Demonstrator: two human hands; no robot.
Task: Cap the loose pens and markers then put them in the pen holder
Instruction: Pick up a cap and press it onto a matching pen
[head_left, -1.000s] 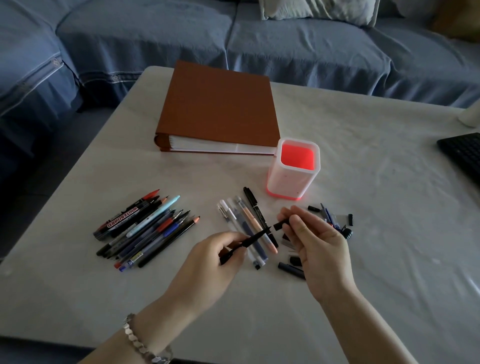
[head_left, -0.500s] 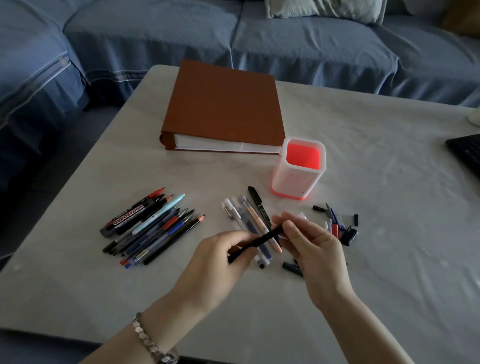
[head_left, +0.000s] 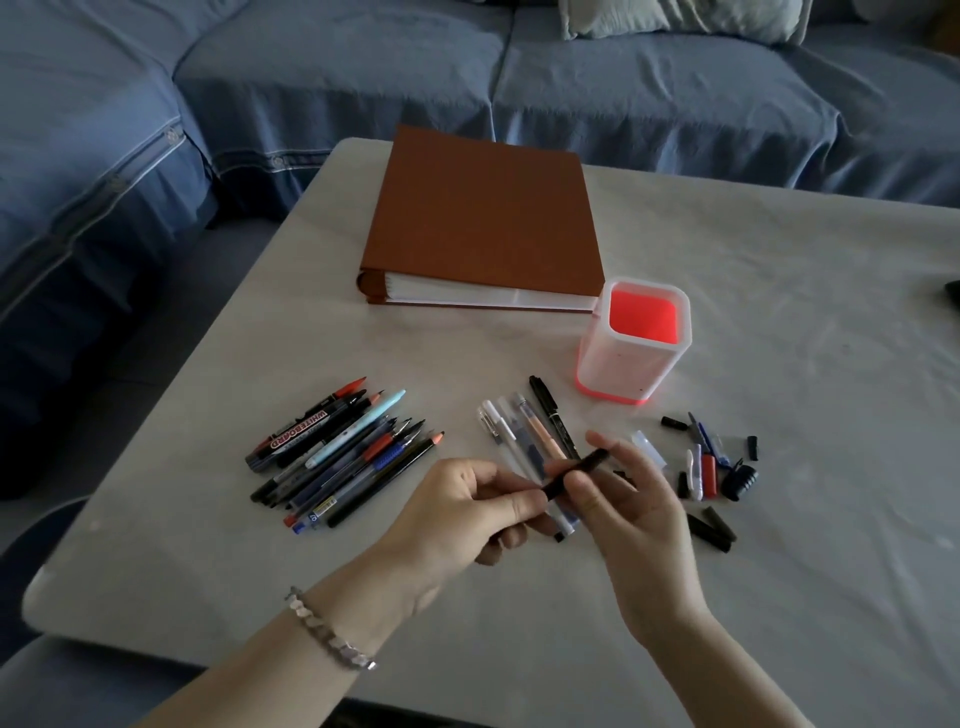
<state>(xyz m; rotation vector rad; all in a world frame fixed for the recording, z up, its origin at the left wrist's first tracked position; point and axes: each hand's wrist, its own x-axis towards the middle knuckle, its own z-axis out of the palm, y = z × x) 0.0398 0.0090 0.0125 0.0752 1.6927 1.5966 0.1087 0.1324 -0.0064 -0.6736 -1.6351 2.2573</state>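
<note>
Blue sofa (head_left: 649, 104) fills the background behind a pale worktop (head_left: 779, 545). On it a white-and-red pen holder (head_left: 623, 364) stands just in front of a brown binder (head_left: 483, 218), with no pens showing inside. Nearer the person than the holder, both hands meet on one black pen (head_left: 574, 470). The left hand (head_left: 457, 514) grips the barrel and the right hand (head_left: 639, 514) pinches the cap end. Well left of the holder lies a heap of uncapped pens (head_left: 337, 457). Just in front of it is a row of pens (head_left: 519, 436) that look capped, and loose caps (head_left: 711, 467) lie to its front right. The step seems to be seating the cap. It is best done by keeping cap and barrel in one line and pushing straight home. Any gap should be checked before the pen goes into the holder.
</note>
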